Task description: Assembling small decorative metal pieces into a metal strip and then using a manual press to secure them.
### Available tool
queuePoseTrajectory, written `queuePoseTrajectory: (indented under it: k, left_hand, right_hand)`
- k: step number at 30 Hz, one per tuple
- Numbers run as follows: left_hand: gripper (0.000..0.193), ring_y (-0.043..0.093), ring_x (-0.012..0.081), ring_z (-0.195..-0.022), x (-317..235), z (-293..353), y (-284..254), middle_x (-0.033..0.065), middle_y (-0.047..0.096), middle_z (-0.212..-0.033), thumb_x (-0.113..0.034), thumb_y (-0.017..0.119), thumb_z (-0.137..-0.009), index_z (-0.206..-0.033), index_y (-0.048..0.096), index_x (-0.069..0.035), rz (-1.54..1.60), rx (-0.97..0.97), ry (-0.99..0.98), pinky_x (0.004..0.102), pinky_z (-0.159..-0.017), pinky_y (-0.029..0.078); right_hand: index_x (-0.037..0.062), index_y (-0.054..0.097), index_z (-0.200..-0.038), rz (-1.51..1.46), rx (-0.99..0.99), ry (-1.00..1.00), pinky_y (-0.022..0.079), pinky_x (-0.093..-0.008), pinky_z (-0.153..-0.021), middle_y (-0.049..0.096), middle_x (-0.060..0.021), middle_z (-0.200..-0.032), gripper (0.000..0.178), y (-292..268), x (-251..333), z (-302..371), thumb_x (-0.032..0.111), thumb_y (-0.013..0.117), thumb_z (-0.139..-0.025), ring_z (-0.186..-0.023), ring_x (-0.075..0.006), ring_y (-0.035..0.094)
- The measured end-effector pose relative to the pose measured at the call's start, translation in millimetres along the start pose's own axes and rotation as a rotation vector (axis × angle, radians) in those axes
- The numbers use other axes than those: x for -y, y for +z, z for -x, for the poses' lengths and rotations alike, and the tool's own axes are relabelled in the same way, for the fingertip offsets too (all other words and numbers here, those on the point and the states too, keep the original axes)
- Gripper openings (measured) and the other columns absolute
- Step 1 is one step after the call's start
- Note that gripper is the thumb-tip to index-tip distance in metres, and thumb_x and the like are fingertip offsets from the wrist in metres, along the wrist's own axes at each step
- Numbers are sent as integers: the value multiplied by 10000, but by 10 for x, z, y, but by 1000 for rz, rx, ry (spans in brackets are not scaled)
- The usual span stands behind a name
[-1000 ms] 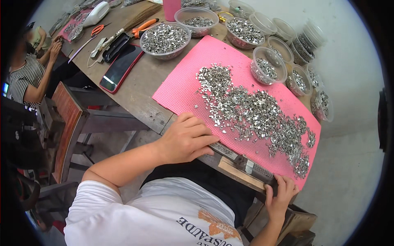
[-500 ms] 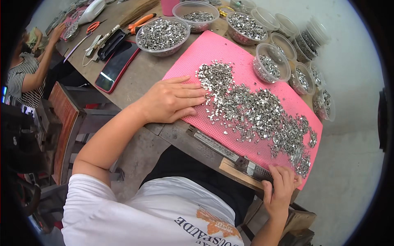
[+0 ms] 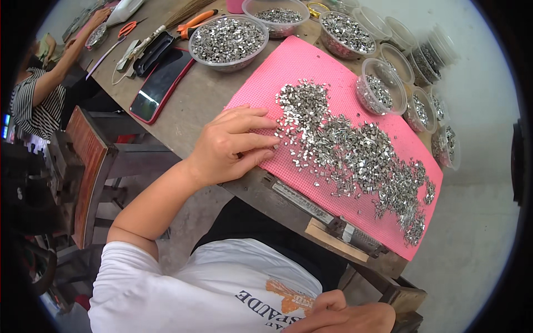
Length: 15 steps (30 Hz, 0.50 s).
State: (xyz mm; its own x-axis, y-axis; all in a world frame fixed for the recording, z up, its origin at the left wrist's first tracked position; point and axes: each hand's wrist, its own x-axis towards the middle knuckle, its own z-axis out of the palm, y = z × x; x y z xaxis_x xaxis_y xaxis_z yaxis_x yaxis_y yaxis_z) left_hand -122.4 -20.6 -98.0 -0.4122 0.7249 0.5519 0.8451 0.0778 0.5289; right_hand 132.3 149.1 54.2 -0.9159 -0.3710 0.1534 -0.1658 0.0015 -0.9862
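My left hand [image 3: 239, 141] rests at the left edge of a pink textured mat [image 3: 261, 77], palm down. Its fingers are slightly bent and apart, their tips touching the edge of a spread of small shiny metal pieces [image 3: 366, 155]. The hand holds nothing that I can see. My right hand [image 3: 350, 319] is low in front of my white shirt, at the lower edge of the picture. One of its digits is bent and another points left; the rest is cut off, so its grip is unclear.
Clear plastic bowls of metal pieces [image 3: 229, 41] stand behind and right of the mat. A phone [image 3: 161, 86], orange-handled pliers [image 3: 197, 21] and orange scissors [image 3: 129, 28] lie left. A metal bar [image 3: 302, 201] runs along the near edge. Another person [image 3: 47, 91] sits far left.
My right hand has left the mat's near right corner and come back toward my shirt. The fingers of my left hand have spread and bent a little. The whole view has shifted slightly.
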Motion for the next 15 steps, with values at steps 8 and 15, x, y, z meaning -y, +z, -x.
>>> queuePoseTrajectory:
  k: [8, 15]
  left_hand:
    - [257, 668, 303, -1089, -52, -142, -23, 84, 736, -1055, -92, 852, -734, -987, 810, -98, 64, -62, -82, 411, -936, 540]
    - [284, 650, 258, -995, -50, -155, 80, 47, 695, -1012, -100, 839, -721, -1002, 800, -123, 68, -67, -60, 400, -900, 518]
  right_hand:
    - [165, 687, -1331, 307, 334, -347, 328, -375, -899, 643, -26, -1090, 499, -57, -14, -364, 7, 695, -858, -1025, -196, 604]
    - [165, 731, -1245, -170, 230, 20, 322, -388, -856, 657, -28, -1028, 358, -191, 85, -248, 102, 748, -892, -956, -214, 627]
